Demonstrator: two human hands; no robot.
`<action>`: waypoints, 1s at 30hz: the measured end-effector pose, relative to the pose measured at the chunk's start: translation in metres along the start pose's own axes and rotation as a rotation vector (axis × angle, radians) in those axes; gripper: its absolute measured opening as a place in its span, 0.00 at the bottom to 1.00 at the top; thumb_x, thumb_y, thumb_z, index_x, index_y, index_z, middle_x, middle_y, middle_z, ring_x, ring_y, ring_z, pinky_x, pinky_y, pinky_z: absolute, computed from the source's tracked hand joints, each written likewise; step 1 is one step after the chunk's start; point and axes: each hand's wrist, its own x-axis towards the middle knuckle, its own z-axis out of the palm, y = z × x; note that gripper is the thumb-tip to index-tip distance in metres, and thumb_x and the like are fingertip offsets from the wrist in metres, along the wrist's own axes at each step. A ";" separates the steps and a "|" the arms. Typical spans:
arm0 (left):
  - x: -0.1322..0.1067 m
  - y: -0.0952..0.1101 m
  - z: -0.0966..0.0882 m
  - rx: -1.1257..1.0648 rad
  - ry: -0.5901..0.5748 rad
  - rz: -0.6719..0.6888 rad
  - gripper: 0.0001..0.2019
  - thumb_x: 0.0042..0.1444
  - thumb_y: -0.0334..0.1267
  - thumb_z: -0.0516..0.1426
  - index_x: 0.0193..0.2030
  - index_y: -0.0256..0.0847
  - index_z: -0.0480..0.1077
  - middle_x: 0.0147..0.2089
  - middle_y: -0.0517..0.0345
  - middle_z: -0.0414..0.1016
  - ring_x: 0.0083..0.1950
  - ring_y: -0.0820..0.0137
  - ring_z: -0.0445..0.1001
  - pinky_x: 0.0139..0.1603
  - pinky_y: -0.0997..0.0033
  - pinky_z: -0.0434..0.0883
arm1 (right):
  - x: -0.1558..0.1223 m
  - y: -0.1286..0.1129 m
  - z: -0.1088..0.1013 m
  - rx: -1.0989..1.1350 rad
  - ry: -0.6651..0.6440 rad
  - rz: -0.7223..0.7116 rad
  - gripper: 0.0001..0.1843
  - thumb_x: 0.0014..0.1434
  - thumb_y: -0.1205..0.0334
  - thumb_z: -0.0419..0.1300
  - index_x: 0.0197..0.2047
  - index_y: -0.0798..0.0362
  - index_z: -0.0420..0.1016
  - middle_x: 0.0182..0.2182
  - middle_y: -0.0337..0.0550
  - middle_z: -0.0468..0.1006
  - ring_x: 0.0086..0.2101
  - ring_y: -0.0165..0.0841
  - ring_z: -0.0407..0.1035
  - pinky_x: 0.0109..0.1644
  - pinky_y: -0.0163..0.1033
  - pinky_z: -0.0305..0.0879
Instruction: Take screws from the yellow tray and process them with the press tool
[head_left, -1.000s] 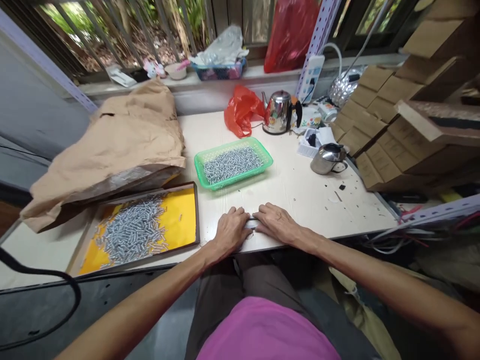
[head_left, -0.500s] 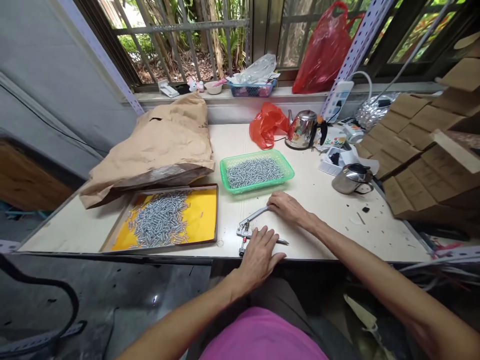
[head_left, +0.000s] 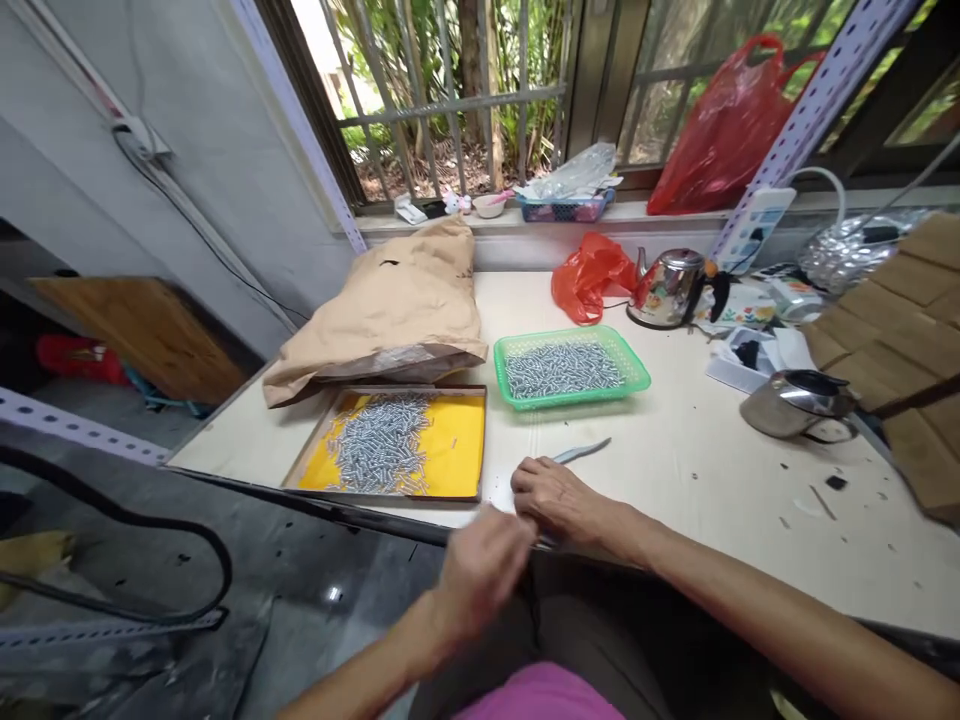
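A plier-like hand tool (head_left: pixel 583 451) lies on the table near its front edge, one grey handle pointing away to the right. My right hand (head_left: pixel 559 498) is curled over the tool's head end and covers most of it. Close beside it, at the table edge, my left hand (head_left: pixel 484 560) is smeared by motion; its fingers look bent, but whether they hold anything is hidden. Behind the tool stands a green plastic basket (head_left: pixel 641 378) of small silvery metal pieces (head_left: pixel 562 369). To the left, a shallow tray (head_left: pixel 482 450) lined in yellow holds a heap of similar pieces (head_left: pixel 381 445).
A large brown paper bag (head_left: pixel 409 300) sits behind the tray. At the back are a red plastic bag (head_left: pixel 591 278) and a steel kettle (head_left: pixel 673 290). A metal pot (head_left: pixel 796 405) and stacked cardboard boxes (head_left: pixel 892 310) stand at the right.
The view has turned left. My right hand has moved from the handle's end onto the tool's head. My left hand, flat on the tool before, has lifted off toward the table edge.
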 end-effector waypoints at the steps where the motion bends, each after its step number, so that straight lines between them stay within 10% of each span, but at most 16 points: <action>1: 0.005 -0.018 -0.009 0.069 0.052 -0.142 0.09 0.64 0.32 0.49 0.42 0.38 0.71 0.34 0.53 0.74 0.38 0.68 0.71 0.40 0.68 0.69 | 0.000 0.000 -0.001 0.040 0.052 0.017 0.07 0.62 0.65 0.56 0.33 0.53 0.73 0.35 0.43 0.73 0.39 0.36 0.63 0.40 0.40 0.58; 8: 0.038 -0.119 -0.018 0.421 -0.136 -0.516 0.13 0.63 0.34 0.48 0.38 0.34 0.74 0.38 0.47 0.72 0.44 0.62 0.70 0.47 0.64 0.66 | 0.014 0.045 -0.053 0.171 0.710 0.375 0.04 0.62 0.68 0.55 0.37 0.53 0.70 0.33 0.42 0.74 0.36 0.34 0.67 0.42 0.39 0.63; 14: 0.044 -0.143 -0.004 0.480 -0.254 -0.539 0.14 0.60 0.29 0.47 0.31 0.34 0.74 0.36 0.46 0.72 0.43 0.62 0.70 0.45 0.65 0.64 | 0.011 0.090 -0.085 0.048 0.676 0.473 0.11 0.61 0.67 0.58 0.47 0.52 0.73 0.42 0.45 0.74 0.42 0.36 0.70 0.47 0.42 0.66; 19: 0.055 -0.123 -0.020 0.213 -0.208 -0.596 0.12 0.58 0.31 0.50 0.31 0.35 0.74 0.34 0.48 0.75 0.40 0.63 0.73 0.44 0.66 0.65 | -0.031 0.047 -0.057 0.151 0.533 0.508 0.09 0.65 0.64 0.54 0.43 0.52 0.75 0.37 0.44 0.74 0.38 0.34 0.71 0.43 0.39 0.67; 25: 0.065 -0.062 -0.004 -0.609 -0.338 -0.909 0.14 0.50 0.43 0.59 0.37 0.34 0.75 0.22 0.61 0.70 0.21 0.74 0.66 0.25 0.74 0.63 | -0.086 0.000 -0.008 0.178 0.242 0.508 0.12 0.62 0.62 0.60 0.48 0.55 0.75 0.39 0.47 0.73 0.41 0.37 0.69 0.46 0.41 0.67; 30: 0.060 -0.033 0.018 -0.558 -0.468 -0.965 0.14 0.47 0.45 0.60 0.29 0.33 0.75 0.14 0.67 0.60 0.16 0.78 0.55 0.19 0.76 0.51 | -0.097 -0.009 0.009 0.158 0.194 0.611 0.10 0.64 0.65 0.56 0.47 0.54 0.75 0.39 0.46 0.72 0.40 0.35 0.68 0.45 0.39 0.66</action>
